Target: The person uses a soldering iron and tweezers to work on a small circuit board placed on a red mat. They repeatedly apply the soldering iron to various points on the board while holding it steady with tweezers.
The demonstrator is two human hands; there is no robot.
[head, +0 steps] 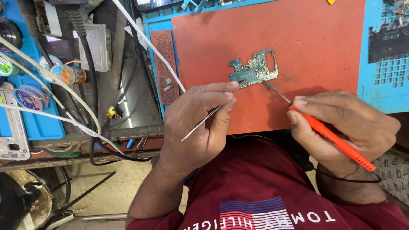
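Left hand (198,123) fingers are pinching slim tweezers (211,112); right hand (345,127) fingers are clamping the orange soldering iron (328,135), both tips meeting the green circuit board (255,69) lying on the red mat (306,38). Steady wrists and light pressure are serving best here.

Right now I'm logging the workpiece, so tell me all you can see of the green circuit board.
The green circuit board is small and irregular, with silvery shields and a rectangular cutout at its upper right. It lies flat on the red mat. The left hand's tweezers touch its lower edge; the right hand's orange soldering iron tip meets its lower right.
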